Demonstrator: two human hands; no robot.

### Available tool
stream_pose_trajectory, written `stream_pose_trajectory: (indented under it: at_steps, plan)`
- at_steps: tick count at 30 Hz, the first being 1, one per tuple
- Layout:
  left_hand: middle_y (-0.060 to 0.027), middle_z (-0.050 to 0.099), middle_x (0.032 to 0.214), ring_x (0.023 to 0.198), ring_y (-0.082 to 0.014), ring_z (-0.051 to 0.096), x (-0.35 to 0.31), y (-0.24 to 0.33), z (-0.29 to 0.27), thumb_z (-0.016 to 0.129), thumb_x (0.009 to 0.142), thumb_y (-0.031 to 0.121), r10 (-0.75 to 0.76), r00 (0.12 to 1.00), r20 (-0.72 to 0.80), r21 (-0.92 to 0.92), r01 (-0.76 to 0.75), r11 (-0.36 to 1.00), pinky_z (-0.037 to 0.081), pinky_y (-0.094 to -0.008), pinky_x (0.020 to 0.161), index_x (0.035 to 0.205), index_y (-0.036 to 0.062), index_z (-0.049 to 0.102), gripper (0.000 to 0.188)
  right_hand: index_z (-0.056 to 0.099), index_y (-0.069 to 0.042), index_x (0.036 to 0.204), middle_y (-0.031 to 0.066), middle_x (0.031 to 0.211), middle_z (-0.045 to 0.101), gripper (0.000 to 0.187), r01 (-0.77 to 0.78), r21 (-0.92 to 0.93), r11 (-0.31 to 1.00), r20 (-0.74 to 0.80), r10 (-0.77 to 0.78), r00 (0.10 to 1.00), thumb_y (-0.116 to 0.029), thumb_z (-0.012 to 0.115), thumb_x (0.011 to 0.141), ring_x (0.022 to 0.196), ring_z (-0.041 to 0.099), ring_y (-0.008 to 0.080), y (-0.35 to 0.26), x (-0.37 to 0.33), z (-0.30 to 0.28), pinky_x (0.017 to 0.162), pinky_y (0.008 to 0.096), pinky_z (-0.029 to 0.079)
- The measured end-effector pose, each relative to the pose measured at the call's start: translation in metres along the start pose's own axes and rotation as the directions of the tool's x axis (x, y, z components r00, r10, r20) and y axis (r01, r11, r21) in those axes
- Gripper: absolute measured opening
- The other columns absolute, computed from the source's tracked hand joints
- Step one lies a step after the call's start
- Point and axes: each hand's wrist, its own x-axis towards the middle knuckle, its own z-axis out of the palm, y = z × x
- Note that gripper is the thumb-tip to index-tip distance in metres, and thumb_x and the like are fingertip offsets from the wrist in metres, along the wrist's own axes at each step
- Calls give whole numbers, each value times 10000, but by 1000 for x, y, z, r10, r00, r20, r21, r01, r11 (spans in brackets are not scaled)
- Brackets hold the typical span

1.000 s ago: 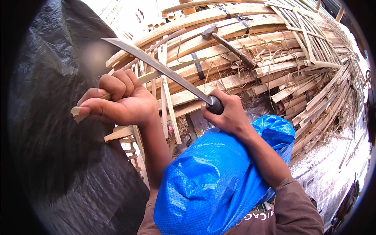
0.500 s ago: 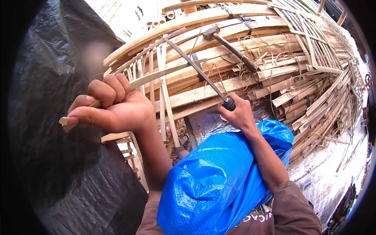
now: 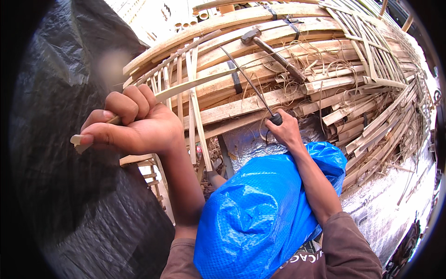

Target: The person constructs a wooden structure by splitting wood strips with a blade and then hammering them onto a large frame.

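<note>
Spreading widest, a split-bamboo stack [image 3: 320, 28] is lying beyond a blue sheet [image 3: 251, 209]. Across the stack's left edge, a pale strip [image 3: 183, 87] is slanting through the left hand's [image 3: 139, 121] curled fingers; by the near edge, the right hand [image 3: 285, 129] is gripping a knife [image 3: 275, 119].

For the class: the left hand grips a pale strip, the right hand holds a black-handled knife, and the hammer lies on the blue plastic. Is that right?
Not quite: the head view shows the hammer on the stacked slats, not the blue plastic. The left hand grips a pale strip, and the right hand holds a black-handled knife.
</note>
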Motion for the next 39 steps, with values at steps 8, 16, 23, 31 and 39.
stream_pose_trajectory:
  at_steps: [8,16,23,31,39]
  plan:
    - [56,155,566,506,-80,101,7,0,7,413,1004,613,14,999,-36,62,-11,998,106,-253,463,730,206,235,522,603,-14,806,176,697,657,268,246,260,934,18,-259,966,-236,745,754,615,664,278,-14,-21,2,618,376,520]
    - [49,158,563,498,-79,110,25,-11,14,467,1027,510,28,999,-17,17,-28,999,124,-253,456,752,205,220,479,626,11,859,166,665,633,353,-27,48,998,-41,29,999,-311,730,758,610,644,275,23,-1,9,598,389,494]
    - [35,182,538,483,-87,113,35,-18,40,400,1062,469,-18,999,-31,24,18,1000,130,-262,439,767,187,220,446,625,-2,833,192,682,657,329,98,126,987,-17,-97,995,-307,719,752,668,691,343,-3,-20,-4,620,416,519]
    - [10,291,545,461,-92,204,56,-29,43,437,1057,378,-38,997,-65,88,44,995,229,-265,452,856,168,256,342,645,2,844,207,761,690,373,-129,-1,992,-1,129,992,-354,719,762,740,692,365,33,-7,5,693,441,525]
    - [21,255,535,459,-86,174,58,-27,35,414,1062,371,-62,997,-41,62,64,996,166,-261,424,855,189,216,339,621,7,843,178,692,653,384,-58,46,997,-35,59,998,-348,752,777,647,663,297,27,-18,1,618,415,497]
